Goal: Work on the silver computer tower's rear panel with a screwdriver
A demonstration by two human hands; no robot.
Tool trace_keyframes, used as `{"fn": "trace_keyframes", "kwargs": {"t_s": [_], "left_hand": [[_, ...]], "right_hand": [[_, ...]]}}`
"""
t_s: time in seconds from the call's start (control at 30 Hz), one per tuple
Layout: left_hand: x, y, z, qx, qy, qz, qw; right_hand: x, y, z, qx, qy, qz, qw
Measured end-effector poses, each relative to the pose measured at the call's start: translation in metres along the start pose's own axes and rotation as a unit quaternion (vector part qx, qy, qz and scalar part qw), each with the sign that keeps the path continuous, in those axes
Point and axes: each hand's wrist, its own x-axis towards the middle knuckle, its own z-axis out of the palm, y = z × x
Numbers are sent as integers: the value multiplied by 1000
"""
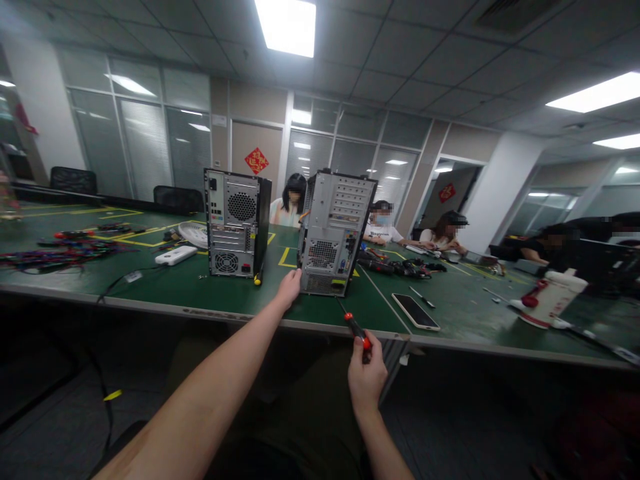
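Observation:
Two computer cases stand upright side by side on the green table, their rear panels facing me. My left hand is closed at the lower left edge of the right-hand computer case, with its fingers partly hidden against the side. In my right hand is a red and black screwdriver, held by the end of its handle. The shaft points up and away, and its tip is close to the bottom edge of that case. The left-hand computer case is untouched.
A yellow-tipped screwdriver lies beside the left case. Bundled cables and a white power strip are on the left. Rightward are a phone, a pen-like tool, black cables and a white cup. Several people sit across the table.

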Motion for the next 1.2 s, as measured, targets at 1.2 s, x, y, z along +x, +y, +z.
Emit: {"fn": "trace_keyframes", "kwargs": {"t_s": [1.2], "left_hand": [[-1,1,0,-9,1,-12,1000]], "right_hand": [[1,2,0,-1,20,-16,1000]]}}
